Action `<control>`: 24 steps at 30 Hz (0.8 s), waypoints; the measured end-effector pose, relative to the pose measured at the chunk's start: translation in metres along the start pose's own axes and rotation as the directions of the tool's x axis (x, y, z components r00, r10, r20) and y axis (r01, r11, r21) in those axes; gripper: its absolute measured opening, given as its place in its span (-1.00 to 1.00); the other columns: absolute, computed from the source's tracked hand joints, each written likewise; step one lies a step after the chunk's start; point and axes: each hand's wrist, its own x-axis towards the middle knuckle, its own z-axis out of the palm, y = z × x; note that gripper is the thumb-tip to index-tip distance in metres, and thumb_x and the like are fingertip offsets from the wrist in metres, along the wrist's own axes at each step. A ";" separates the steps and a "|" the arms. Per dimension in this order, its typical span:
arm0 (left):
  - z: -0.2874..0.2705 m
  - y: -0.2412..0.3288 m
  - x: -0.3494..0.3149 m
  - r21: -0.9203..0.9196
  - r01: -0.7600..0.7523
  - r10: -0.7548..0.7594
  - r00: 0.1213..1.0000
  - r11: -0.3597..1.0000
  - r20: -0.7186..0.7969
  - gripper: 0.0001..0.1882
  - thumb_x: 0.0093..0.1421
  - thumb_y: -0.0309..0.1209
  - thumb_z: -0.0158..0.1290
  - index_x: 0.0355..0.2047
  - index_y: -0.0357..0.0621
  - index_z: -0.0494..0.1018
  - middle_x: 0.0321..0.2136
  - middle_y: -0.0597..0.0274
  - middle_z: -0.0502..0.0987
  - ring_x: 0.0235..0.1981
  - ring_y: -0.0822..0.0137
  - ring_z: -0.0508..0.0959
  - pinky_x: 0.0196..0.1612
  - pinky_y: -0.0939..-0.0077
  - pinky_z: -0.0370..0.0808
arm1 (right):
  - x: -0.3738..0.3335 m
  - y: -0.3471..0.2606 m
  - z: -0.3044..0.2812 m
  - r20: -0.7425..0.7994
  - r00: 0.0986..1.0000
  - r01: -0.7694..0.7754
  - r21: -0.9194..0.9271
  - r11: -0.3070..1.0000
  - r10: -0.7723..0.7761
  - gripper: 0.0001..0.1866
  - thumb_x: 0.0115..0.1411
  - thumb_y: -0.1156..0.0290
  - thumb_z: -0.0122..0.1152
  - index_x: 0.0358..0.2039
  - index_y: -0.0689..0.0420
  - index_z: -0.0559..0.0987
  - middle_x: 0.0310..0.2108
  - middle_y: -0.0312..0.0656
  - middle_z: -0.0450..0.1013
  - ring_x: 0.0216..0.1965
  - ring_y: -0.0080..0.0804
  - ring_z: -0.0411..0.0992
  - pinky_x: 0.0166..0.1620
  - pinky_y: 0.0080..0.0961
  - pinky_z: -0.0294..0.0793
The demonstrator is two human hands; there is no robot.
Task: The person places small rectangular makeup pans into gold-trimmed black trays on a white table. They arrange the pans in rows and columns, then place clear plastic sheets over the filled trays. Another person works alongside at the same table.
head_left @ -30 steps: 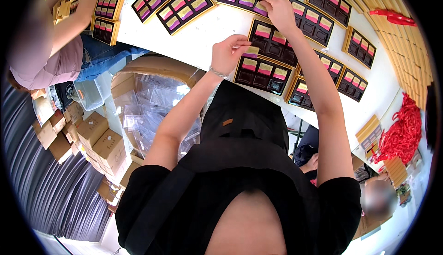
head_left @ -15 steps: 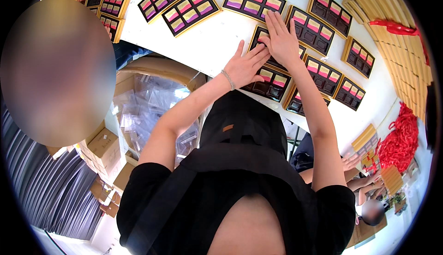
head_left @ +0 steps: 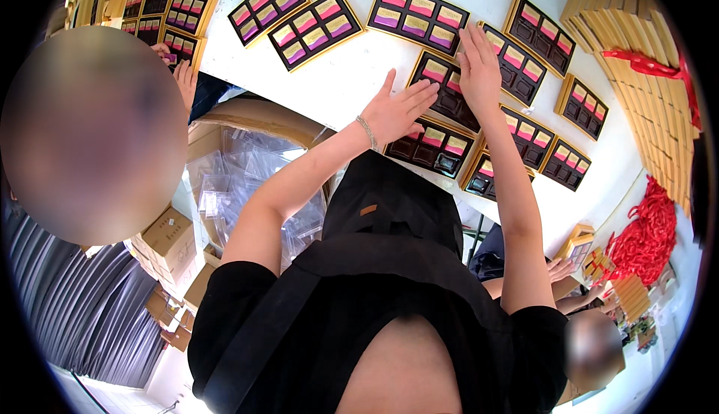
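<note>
Both my hands are over gold-rimmed boxes with black trays on a white table. My left hand (head_left: 401, 109) is open, its fingers stretched toward the left end of the middle box (head_left: 454, 107). The fingers of my right hand (head_left: 480, 69) lie straight at that box's far right corner, beside the neighbouring box (head_left: 526, 75); no object shows in it. In the middle box, pink-and-cream squares fill the back row and the front wells look bare. Close to the table's edge sits a similar box (head_left: 427, 147), partly behind my left hand. Farther off, one box (head_left: 418, 16) has pink and purple rows.
Two filled boxes (head_left: 314, 31) stand to the left. Stacked gold box edges (head_left: 636, 62) and a red ribbon heap (head_left: 644, 234) are at the right. Below the table's left edge, a carton (head_left: 258, 167) holds clear plastic sleeves. A co-worker's hand (head_left: 185, 84) is at the far left.
My right hand has shifted right, off the middle box's back row, away from my left hand. My left hand has barely moved. More of the left co-worker's hands now shows, with a small purple piece.
</note>
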 end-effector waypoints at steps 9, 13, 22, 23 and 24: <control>-0.008 -0.038 0.018 -0.022 -0.059 0.061 0.995 0.998 0.083 -0.22 0.12 0.03 0.05 0.30 0.03 0.14 0.36 0.39 0.04 0.38 0.46 -0.02 0.29 -0.31 -0.18 | 0.061 -0.012 0.012 0.320 0.928 0.315 -0.404 0.859 -0.190 -0.50 0.31 0.03 -0.09 0.21 -0.08 0.35 0.28 -0.36 0.20 0.34 -0.33 0.06 0.26 0.26 -0.02; -0.011 -0.058 0.008 -0.044 -0.069 0.072 0.993 0.997 0.090 -0.23 0.16 -0.01 0.02 0.32 0.01 0.08 0.37 0.38 0.01 0.39 0.44 -0.05 0.31 -0.25 -0.19 | 0.095 -0.014 0.030 0.274 0.945 0.283 -0.405 0.870 -0.180 -0.49 0.30 0.05 -0.07 0.21 -0.06 0.33 0.29 -0.33 0.17 0.33 -0.28 0.07 0.24 0.32 -0.01; -0.021 -0.083 -0.033 -0.186 0.079 -0.074 0.997 0.979 0.030 -0.22 0.16 -0.17 0.06 0.30 -0.25 0.05 0.35 0.09 -0.01 0.38 0.11 -0.04 0.36 0.14 0.02 | 0.122 -0.011 0.035 0.223 0.966 0.200 -0.315 0.928 -0.133 -0.41 0.30 0.07 -0.04 0.29 -0.02 0.20 0.32 -0.23 0.12 0.36 -0.18 0.01 0.26 0.29 -0.06; -0.021 -0.081 -0.032 -0.193 0.110 -0.107 0.994 0.975 0.025 -0.23 0.18 -0.16 0.04 0.30 -0.25 0.05 0.36 0.10 -0.02 0.39 0.12 -0.04 0.36 0.14 0.03 | 0.119 -0.011 0.030 0.208 0.971 0.178 -0.294 0.939 -0.119 -0.40 0.30 0.07 -0.05 0.30 -0.02 0.18 0.32 -0.22 0.11 0.36 -0.17 0.00 0.27 0.27 -0.07; -0.020 -0.081 -0.030 -0.201 0.142 -0.140 0.990 0.969 0.021 -0.23 0.19 -0.14 0.02 0.30 -0.25 0.04 0.36 0.10 -0.03 0.39 0.13 -0.05 0.35 0.15 0.03 | 0.118 -0.010 0.025 0.238 0.967 0.155 -0.286 0.946 -0.087 -0.39 0.32 0.06 -0.08 0.32 -0.03 0.14 0.33 -0.21 0.09 0.37 -0.15 -0.02 0.29 0.22 -0.10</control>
